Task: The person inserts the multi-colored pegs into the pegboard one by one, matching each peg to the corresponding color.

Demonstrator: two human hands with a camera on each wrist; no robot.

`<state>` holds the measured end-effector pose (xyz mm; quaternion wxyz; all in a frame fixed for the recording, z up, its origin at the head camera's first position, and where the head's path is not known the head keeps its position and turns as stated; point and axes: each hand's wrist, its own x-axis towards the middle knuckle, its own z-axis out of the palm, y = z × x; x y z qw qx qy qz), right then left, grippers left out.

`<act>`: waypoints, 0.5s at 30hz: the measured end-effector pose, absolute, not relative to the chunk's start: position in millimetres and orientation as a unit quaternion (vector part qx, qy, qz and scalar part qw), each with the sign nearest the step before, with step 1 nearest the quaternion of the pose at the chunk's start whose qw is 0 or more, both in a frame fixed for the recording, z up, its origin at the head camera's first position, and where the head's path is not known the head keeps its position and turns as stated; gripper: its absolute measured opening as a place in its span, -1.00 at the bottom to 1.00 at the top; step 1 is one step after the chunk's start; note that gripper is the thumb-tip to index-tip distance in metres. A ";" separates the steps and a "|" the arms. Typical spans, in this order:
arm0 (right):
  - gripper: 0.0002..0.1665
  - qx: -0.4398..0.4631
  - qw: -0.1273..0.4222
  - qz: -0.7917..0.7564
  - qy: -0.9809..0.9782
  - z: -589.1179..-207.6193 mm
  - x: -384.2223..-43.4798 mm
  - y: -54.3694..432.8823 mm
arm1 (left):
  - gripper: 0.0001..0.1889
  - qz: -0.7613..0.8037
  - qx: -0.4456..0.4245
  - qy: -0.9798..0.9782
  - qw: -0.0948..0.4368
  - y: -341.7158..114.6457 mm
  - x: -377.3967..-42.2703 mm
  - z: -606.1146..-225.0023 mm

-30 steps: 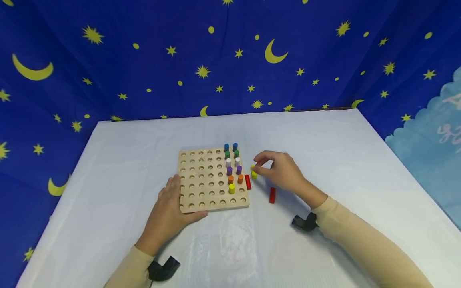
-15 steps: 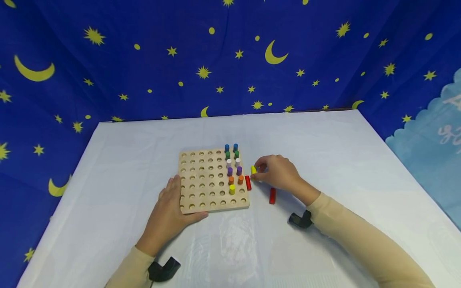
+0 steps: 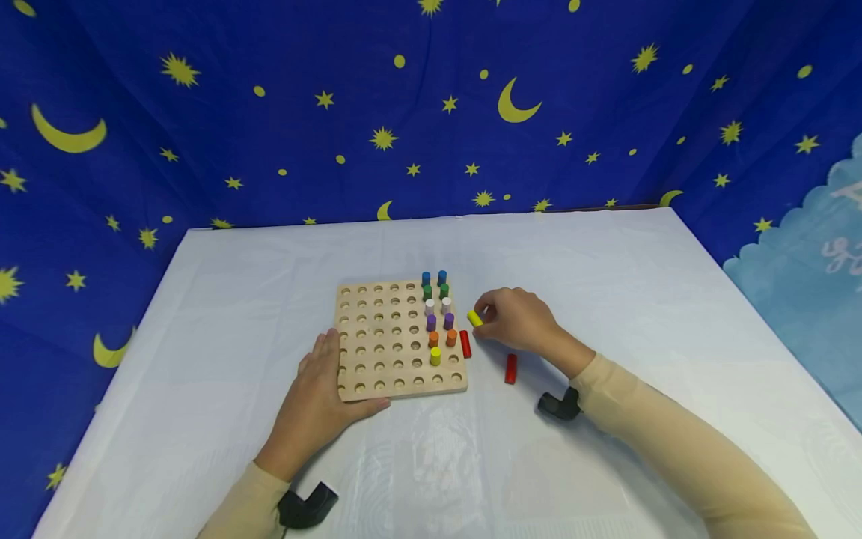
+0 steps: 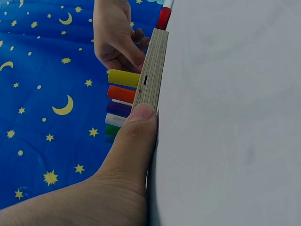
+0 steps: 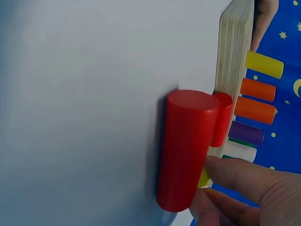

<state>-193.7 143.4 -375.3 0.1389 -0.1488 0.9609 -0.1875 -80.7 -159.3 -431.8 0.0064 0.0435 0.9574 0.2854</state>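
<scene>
A square wooden pegboard (image 3: 377, 340) lies on the table. Two columns of upright pegs fill its right side in blue, green, white, purple and orange, with one yellow peg (image 3: 435, 356) in front. My left hand (image 3: 313, 404) rests against its near left corner, the thumb straight along the front edge. Right of the board, my right hand (image 3: 521, 320) pinches a loose yellow peg (image 3: 474, 319) between thumb and fingers; the peg is tilted. One red peg (image 3: 465, 344) lies beside the board's right edge. Another red peg (image 3: 511, 369) lies nearer, below the right hand.
The white-covered table (image 3: 592, 262) extends around the board. Behind it hangs a blue cloth (image 3: 269, 135) with yellow moons and stars. Black devices sit at both wrists, the left one (image 3: 308, 505) and the right one (image 3: 560, 404).
My right hand has closed its fingers round the loose yellow peg, which has turned from nearly upright in the head view to slanting. The left hand and board stay put.
</scene>
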 end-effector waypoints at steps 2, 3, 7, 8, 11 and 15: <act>-0.61 -0.153 0.146 -0.180 0.961 -373.6 -194.6 142.6 | 0.46 0.285 0.045 0.957 0.004 -159.5 -80.4 -431.7; -0.61 -0.156 0.150 -0.175 0.960 -372.8 -195.2 142.3 | 0.46 0.286 0.045 0.957 0.002 -159.7 -80.3 -431.7; -0.63 -0.170 0.171 -0.160 0.957 -369.9 -198.0 142.0 | 0.46 0.286 0.046 0.957 0.000 -160.1 -80.1 -431.8; -0.63 -0.173 0.176 -0.156 0.956 -369.4 -198.6 141.9 | 0.46 0.286 0.046 0.957 0.000 -160.2 -80.1 -431.9; -0.65 -0.185 0.187 -0.146 0.954 -368.2 -200.4 142.1 | 0.47 0.286 0.047 0.957 0.000 -160.4 -80.0 -432.1; -0.69 -0.197 0.194 -0.137 0.951 -366.8 -200.9 141.3 | 0.47 0.285 0.046 0.957 0.003 -160.4 -80.1 -432.2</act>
